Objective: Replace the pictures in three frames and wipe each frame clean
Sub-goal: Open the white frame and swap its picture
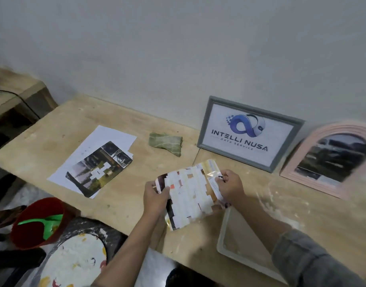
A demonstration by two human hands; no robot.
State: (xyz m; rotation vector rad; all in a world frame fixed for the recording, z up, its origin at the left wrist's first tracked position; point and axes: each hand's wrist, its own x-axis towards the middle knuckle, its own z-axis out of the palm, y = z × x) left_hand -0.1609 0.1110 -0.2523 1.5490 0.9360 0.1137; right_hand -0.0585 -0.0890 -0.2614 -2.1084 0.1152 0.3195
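Both hands hold one printed picture (190, 191) above the wooden table (124, 195); my left hand (156, 196) grips its left edge and my right hand (229, 186) its right edge. A white frame (224, 243) lies flat on the table under my right forearm, showing no picture. A grey frame (250, 132) with a logo print leans on the wall. To its right leans a pink arched frame (331, 158) with a dark photo. A folded green cloth (166, 143) lies behind the held picture. Another picture (99, 168) rests on white paper sheets (107, 137) at the left.
A red bucket (39, 222) with a green scoop stands below the table's front edge, beside a paint-stained round lid (74, 262). A wooden shelf (18, 100) with a black cable is at the far left. White dust covers the table near the pink frame.
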